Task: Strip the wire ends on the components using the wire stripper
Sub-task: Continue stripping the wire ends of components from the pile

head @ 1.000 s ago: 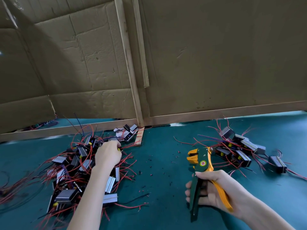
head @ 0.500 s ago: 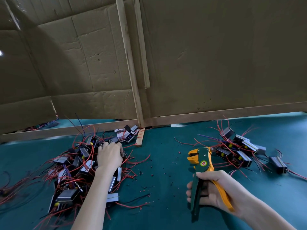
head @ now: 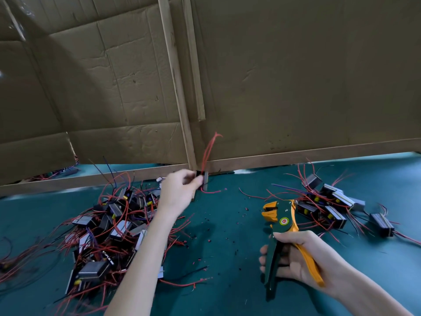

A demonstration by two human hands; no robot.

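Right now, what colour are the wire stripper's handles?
One dark green, one orange, on the wire stripper in the right hand; the head view shows it.

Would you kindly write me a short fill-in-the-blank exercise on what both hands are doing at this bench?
1. The right hand grips the wire stripper by its ____.
2. The left hand pinches one component, whose red wires point ____.
3. The bigger pile of components lies on the person's ____ side.
Missing words: handles; up; left.
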